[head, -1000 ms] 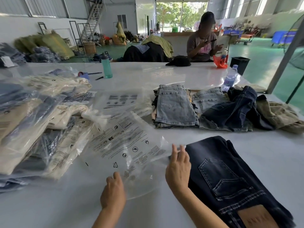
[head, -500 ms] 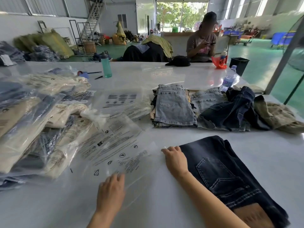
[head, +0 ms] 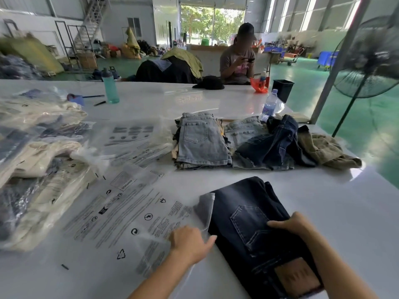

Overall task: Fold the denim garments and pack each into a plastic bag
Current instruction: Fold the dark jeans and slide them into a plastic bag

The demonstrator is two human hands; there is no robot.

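Note:
A folded dark denim garment (head: 254,225) with a brown leather patch lies on the white table (head: 345,212) in front of me. My right hand (head: 291,224) grips its right edge near the back pocket. A clear printed plastic bag (head: 129,216) lies flat to its left, the mouth lifted against the garment's left edge. My left hand (head: 190,244) holds the bag at that mouth. Folded light denim shorts (head: 200,141) sit in a stack further back, beside a loose heap of dark denim (head: 274,145).
Packed bags of garments (head: 36,169) pile up at the left. More empty bags (head: 133,139) lie behind the one in hand. A teal bottle (head: 110,86), a water bottle (head: 269,106) and a khaki garment (head: 328,149) are on the table. A person sits across; a fan (head: 367,59) stands right.
My right hand left the bag's mouth and moved right onto the dark denim garment. My left hand slid right to the bag's mouth, which now lifts against the garment.

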